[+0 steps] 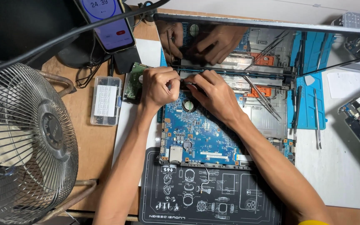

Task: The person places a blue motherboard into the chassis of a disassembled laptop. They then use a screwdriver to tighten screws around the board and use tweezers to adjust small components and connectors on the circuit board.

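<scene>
Round wire-mesh fan (pixel 26 141) far left of the fingers; clear plastic screw box (pixel 105 100) nearer. Left hand (pixel 158 86) clenched, contents hidden; right hand (pixel 213 93) pinching something thin, unclear, touching glossy blue circuit board (pixel 200 133) just below the fingertips. Slim metal tweezers (pixel 317 118) rightward.

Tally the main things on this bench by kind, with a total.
Blue circuit board: 1
Black work mat: 1
Metal fan: 1
Phone: 1
Clear parts box: 1
Hard drive: 1
Left hand and right hand: 2
Total: 8
</scene>
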